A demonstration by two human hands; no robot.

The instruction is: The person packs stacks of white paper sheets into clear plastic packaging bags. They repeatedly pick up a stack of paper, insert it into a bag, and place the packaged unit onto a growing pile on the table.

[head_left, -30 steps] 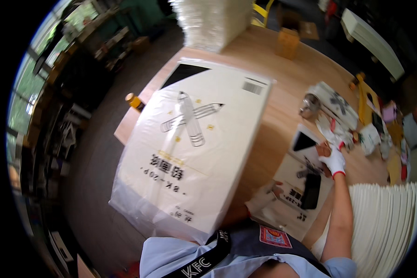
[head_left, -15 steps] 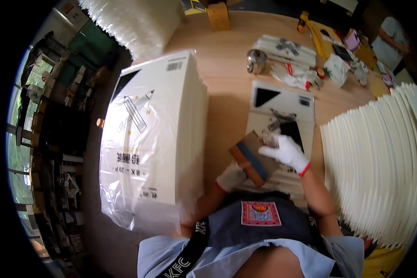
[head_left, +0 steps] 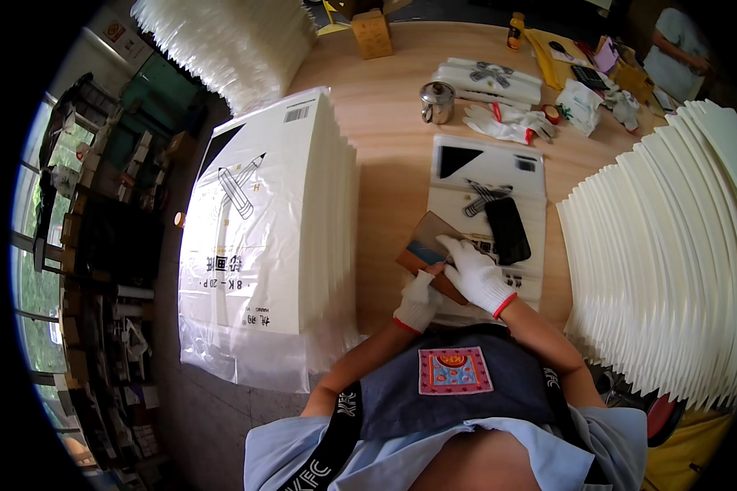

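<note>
Panel (head_left: 425,245) is in both your hands: flat, rectangular, turned diagonally, greyish-brown on the far part, blue band across the middle, orange-brown along the near left side. Your left hand (head_left: 419,303) (white glove, red cuff, a bit of bare fingertip showing) grasps its near edge; your right hand (head_left: 477,276), gloved the same, grips it from the right, fingers over the face. Can't tell how the fingers sit underneath. Panel is over the left side of a plastic-sleeved printed pack (head_left: 485,168) on the wooden table (head_left: 391,172), left of a black phone (head_left: 508,231). Panel-to-pack contact: can't tell. 2 tall stacks flank you: bagged stack (head_left: 258,221) left, white fanned stack (head_left: 663,254) right.
</note>
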